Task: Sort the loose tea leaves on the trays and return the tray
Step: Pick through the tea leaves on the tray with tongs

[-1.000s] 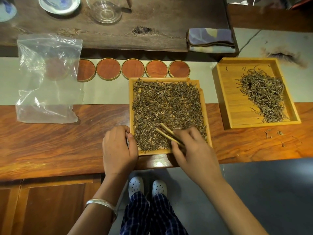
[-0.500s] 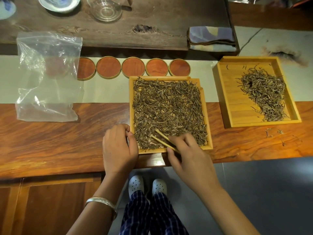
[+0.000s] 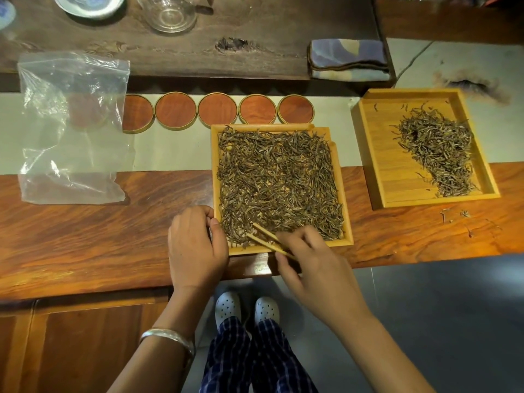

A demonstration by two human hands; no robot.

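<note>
Still early days, I'd say. The near tray (image 3: 347,211) on the table (image 3: 85,236) is packed with leaves (image 3: 278,182); the far tray (image 3: 377,165) holds just a small pile (image 3: 439,157). Left hand (image 3: 195,245) pinches the near tray's corner, right hand (image 3: 314,259) grips tongs (image 3: 263,238) in the leaves. Nothing's been returned yet.

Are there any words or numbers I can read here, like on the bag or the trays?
None: no words, numbers or labels can be read in this view.
The plastic bag is clear and blank.
Both wooden trays, the near tray and the right tray, are plain.
The round coasters are plain wood.
The folded cloth and the saucer carry only coloured patterns, no letters.
</note>
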